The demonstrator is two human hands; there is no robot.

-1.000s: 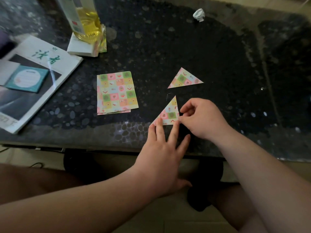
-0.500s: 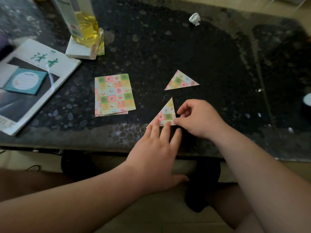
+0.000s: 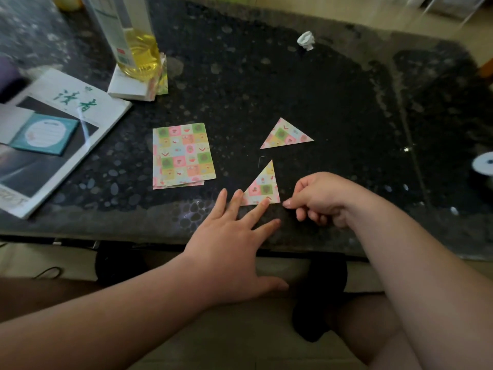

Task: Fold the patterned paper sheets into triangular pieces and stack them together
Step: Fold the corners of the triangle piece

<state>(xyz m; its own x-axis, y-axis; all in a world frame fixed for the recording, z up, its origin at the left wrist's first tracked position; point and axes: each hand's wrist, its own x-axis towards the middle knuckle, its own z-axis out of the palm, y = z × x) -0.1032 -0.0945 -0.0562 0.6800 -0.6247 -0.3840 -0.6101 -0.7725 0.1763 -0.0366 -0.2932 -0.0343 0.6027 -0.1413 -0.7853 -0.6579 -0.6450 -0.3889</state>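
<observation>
Here, the left hand [image 3: 232,247] is lying flat, its straight fingertips [image 3: 264,205] pressing the near edge of the near triangle [image 3: 262,186] against the dark table [image 3: 346,102], with the triangle's long point aiming away from the person. The right hand [image 3: 317,198] is hovering just beside its right corner, fingers curled and apparently gripping nothing. The finished triangle [image 3: 285,134] is lying just beyond, slightly to the right, so the right hand is looking better placed for stacking.

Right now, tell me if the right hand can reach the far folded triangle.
Probably yes: the right hand seems to hold nothing, and only bare table lies between it and the far triangle; the left hand presses the near triangle.
</observation>
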